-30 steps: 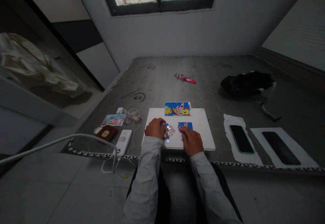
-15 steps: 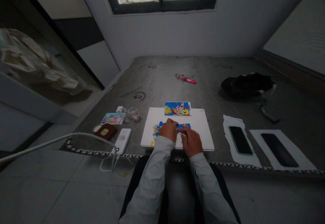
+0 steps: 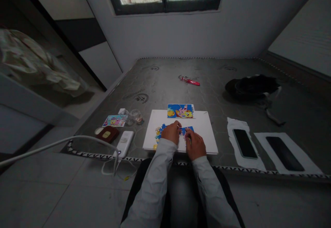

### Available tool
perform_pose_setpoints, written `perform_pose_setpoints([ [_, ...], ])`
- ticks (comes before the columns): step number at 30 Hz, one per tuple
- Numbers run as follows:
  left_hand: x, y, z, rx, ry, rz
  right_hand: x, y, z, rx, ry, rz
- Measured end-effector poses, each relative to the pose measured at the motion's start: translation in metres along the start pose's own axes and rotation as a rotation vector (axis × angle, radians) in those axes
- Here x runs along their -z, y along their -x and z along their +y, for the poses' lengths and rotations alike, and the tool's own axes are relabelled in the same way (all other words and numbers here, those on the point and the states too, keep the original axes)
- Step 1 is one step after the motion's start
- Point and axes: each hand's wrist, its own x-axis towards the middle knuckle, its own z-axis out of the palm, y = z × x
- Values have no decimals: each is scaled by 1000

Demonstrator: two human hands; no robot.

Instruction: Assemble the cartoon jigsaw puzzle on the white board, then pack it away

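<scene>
A partly joined jigsaw puzzle (image 3: 186, 129), blue with pink and yellow, lies on a white board (image 3: 204, 126). My left hand (image 3: 170, 132) is closed at the puzzle's left side, fingertips pinched together; whatever is in them is too small to make out. At the lower right of the puzzle is my right hand (image 3: 196, 146), its fingers bent and its fingertips on the puzzle's edge. Loose jigsaw pieces (image 3: 158, 134), blue, yellow and white, are heaped left of my left hand, which partly covers them. Beyond both hands lies a blue picture card (image 3: 180, 111) with cartoon figures.
Left of the board are a clear plastic cup (image 3: 136, 115), a second picture card (image 3: 115, 120), a brown case (image 3: 108, 134) and a white power bank (image 3: 124, 143) with a cable. Rightward lie two phones (image 3: 245, 143) on white sheets. Further back are a red packet (image 3: 191, 81) and a black bag (image 3: 252, 86).
My hands have drawn slightly apart, the left a little to the left. More of the puzzle shows between them. Objects around the board have not moved.
</scene>
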Motion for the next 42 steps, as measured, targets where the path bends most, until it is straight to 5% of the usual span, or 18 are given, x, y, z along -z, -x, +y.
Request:
perform_pose_setpoints([
  [4, 7, 2, -4, 0, 22, 39, 2, -1, -2, -10, 0, -4],
  [11, 8, 4, -2, -5, -45, -150, 2, -1, -3, -17, 5, -1],
  [34, -1, 4, 6, -16, -23, -121, 1, -1, -2, 2, 24, 24],
  [42, 15, 5, -4, 62, -97, -47, 3, -1, -5, -14, 11, 6],
])
